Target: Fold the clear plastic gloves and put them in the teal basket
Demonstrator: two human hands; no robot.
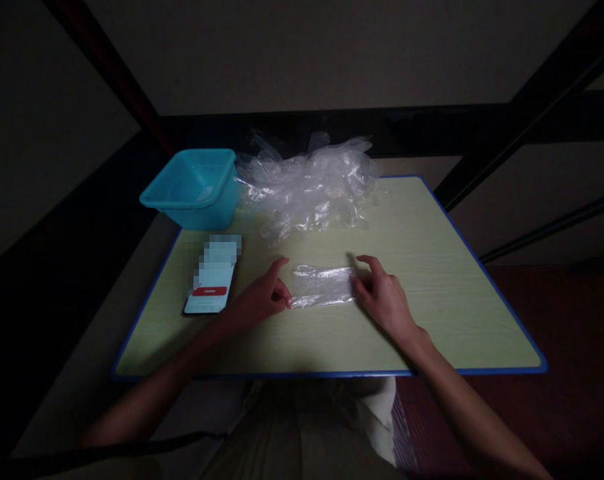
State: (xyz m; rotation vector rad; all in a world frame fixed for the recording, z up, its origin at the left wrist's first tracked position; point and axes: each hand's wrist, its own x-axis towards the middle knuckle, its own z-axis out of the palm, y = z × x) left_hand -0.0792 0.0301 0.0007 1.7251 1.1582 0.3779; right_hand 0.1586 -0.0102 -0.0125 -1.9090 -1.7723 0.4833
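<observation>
A clear plastic glove point(323, 285), seemingly folded into a flat rectangle, lies on the table between my two hands. At its lower left corner is my left hand point(266, 295), index finger stretched out and the thumb and other fingers curled together on the plastic's edge. My right hand point(388, 300) rests by the opposite end. Its index finger reaches forward, apart from the thumb, and the thumb tip touches the right edge of the plastic. The lower fingers of the right hand are partly hidden. Farther back spreads a loose heap of clear plastic gloves point(315, 180).
A blue plastic basin point(227, 212) stands at the table's back left corner, beside the heap. Nearer on the left lies a phone point(209, 303) with its screen lit. The pale table point(462, 300) has a blue rim, and a wall rises behind it.
</observation>
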